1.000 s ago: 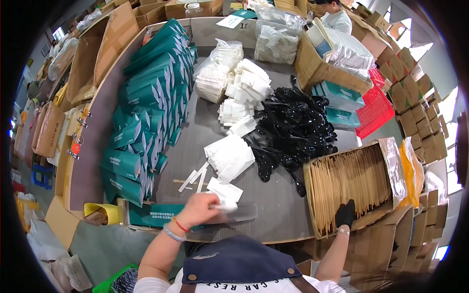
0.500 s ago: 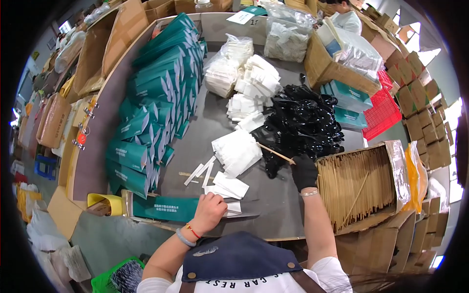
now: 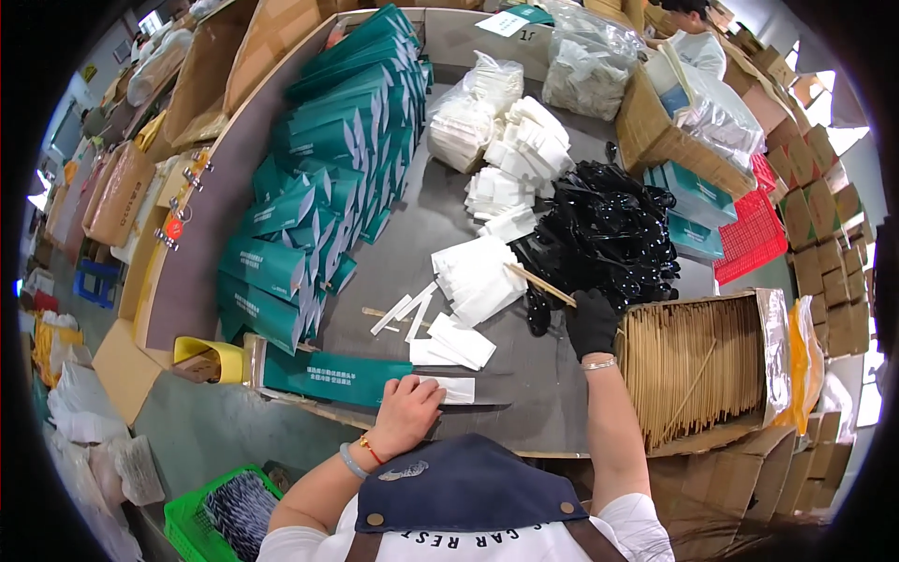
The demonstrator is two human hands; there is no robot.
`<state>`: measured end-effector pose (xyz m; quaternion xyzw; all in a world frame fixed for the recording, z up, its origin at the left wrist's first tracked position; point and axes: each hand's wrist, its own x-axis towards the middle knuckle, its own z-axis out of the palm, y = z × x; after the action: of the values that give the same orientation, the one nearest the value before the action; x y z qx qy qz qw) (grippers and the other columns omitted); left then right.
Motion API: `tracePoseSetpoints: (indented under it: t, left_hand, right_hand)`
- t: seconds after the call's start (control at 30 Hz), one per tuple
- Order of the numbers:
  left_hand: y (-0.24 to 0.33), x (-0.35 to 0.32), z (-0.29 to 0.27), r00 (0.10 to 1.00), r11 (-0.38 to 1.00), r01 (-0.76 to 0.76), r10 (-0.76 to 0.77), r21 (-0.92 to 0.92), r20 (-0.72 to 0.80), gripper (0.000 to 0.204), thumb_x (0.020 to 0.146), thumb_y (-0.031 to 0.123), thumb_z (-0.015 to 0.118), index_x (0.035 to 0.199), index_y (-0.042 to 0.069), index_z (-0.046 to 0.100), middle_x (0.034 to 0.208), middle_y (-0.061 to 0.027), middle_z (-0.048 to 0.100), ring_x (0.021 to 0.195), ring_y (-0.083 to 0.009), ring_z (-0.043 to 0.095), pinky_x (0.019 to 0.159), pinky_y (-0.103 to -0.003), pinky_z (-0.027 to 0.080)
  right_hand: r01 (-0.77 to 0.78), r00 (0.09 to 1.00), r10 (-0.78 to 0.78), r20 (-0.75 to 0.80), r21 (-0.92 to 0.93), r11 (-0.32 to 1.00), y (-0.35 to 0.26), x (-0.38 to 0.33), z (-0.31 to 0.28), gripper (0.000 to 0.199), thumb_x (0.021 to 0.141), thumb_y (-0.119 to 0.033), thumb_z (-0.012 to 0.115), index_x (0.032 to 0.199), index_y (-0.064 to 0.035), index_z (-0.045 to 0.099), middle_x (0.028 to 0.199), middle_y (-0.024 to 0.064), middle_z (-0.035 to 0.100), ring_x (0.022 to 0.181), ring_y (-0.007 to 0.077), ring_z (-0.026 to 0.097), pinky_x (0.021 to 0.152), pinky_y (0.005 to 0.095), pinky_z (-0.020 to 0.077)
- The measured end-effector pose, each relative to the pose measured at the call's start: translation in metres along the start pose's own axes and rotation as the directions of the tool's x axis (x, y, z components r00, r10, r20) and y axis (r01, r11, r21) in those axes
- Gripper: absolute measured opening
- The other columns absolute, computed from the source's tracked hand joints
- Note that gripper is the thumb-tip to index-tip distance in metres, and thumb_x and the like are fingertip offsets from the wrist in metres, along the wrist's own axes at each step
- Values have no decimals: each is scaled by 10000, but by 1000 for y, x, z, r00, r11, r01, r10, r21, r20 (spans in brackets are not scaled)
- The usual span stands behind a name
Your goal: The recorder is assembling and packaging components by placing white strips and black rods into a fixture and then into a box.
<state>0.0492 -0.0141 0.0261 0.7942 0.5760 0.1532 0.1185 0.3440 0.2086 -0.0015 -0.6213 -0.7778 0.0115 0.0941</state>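
Near the table's front edge lies a green paper sleeve (image 3: 332,373), flat, with a white packet (image 3: 457,390) at its right end. My left hand (image 3: 409,409) rests over that end, fingers bent and pressed down on the sleeve beside the packet. In a black glove, my right hand (image 3: 592,323) grips a pair of wooden chopsticks (image 3: 541,284) by one end; their other end points up and left over the white packets (image 3: 479,279). Right behind the glove is a heap of shiny black-wrapped pieces (image 3: 609,229), whose kind I cannot make out.
Many green sleeves (image 3: 323,197) stand stacked along the left side. A cardboard box of wooden chopsticks (image 3: 693,370) is at my right. Loose white strips (image 3: 407,309) lie mid-table. Behind are a bagged white bundle (image 3: 590,66) and a red crate (image 3: 749,239).
The whole view has shifted, so table things appear farther right. Against the table, my left hand is slightly farther left, and more of the white packet shows. My right hand still holds the chopsticks.
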Motion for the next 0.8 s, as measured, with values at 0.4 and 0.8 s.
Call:
tracePoseSetpoints:
  t: [0.4, 0.8]
  left_hand:
    - [0, -25, -3, 1000, 997, 25, -26, 77, 15, 551, 680, 219, 768, 1193, 107, 601, 1236, 6, 543, 1053, -242, 487, 858, -399, 363]
    - [-24, -30, -23, 993, 992, 102, -107, -71, -60, 571, 705, 259, 762, 1225, 101, 584, 1302, -55, 513, 1164, -291, 455, 939, -444, 371]
  right_hand:
    - [-1, 731, -399, 554, 585, 811, -52, -51, -57, 215, 809, -287, 698, 889, -90, 735, 830, 135, 699, 799, 303, 673, 729, 379, 510]
    - [267, 851, -406, 333, 392, 880, -99, -102, -53, 311, 870, -283, 660, 1176, -231, 660, 818, 81, 639, 759, 291, 623, 647, 418, 495]
